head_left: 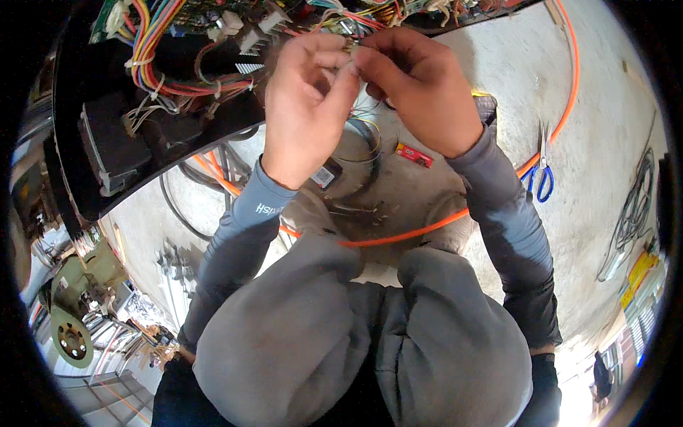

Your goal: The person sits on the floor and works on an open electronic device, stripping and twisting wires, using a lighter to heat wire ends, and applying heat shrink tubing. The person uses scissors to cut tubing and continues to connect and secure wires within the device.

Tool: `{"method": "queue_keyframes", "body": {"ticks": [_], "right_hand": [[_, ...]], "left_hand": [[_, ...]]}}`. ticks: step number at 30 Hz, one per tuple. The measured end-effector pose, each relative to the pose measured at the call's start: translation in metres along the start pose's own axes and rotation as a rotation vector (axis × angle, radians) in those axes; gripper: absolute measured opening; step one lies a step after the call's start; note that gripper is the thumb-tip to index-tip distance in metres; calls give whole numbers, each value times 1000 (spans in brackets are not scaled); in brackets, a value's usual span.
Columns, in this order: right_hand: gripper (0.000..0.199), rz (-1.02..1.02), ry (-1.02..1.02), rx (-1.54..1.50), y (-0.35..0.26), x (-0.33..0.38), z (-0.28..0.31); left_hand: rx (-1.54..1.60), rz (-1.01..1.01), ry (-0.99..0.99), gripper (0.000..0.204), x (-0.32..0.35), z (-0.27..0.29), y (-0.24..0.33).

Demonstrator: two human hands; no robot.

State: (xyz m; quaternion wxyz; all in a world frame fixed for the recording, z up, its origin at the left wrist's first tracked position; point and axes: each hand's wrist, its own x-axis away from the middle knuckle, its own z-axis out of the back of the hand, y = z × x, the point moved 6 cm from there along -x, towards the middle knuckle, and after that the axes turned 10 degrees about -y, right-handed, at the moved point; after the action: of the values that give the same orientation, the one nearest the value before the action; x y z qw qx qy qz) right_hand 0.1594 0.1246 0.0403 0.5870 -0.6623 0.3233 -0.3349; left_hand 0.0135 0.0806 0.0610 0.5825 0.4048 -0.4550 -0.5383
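Note:
My left hand (304,107) and my right hand (432,92) meet fingertip to fingertip at the top middle. Both are closed in a pinch on a small part (353,47), pale and partly metallic, mostly covered by the fingers; its kind is not clear. Right behind them lies an opened black housing (188,132) full of electronics. Bundled multicoloured wires (144,53) with cable ties run along its left side, and more coloured wires (348,11) show beyond the fingertips. White connectors (226,25) sit left of my left hand.
An orange hose (405,237) crosses the concrete floor between my feet and curves up on the right. Blue-handled scissors (544,178) lie beside it. A small red packet (414,155) and black cables (366,160) are below my hands. Coiled grey cable (635,199) lies far right.

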Motion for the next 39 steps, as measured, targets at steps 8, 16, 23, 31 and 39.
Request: {"method": "queue_keyframes", "body": {"ticks": [8,16,23,31,39], "right_hand": [[19,-120,-83,-260,3,0,4],[17,-73,-27,-316,11,1,11],[20,-46,-7,-76,10,9,11],[20,3,68,36,15,13,3],[13,107,119,-37,13,19,-10]], "left_hand": [[537,201,-137,29,-5,7,-15],[480,290,-141,27,-4,6,-20],[669,392,-122,28,-6,7,-17],[773,277,-50,20,-7,-2,-14],[795,33,152,15,7,-16,-15]]}}
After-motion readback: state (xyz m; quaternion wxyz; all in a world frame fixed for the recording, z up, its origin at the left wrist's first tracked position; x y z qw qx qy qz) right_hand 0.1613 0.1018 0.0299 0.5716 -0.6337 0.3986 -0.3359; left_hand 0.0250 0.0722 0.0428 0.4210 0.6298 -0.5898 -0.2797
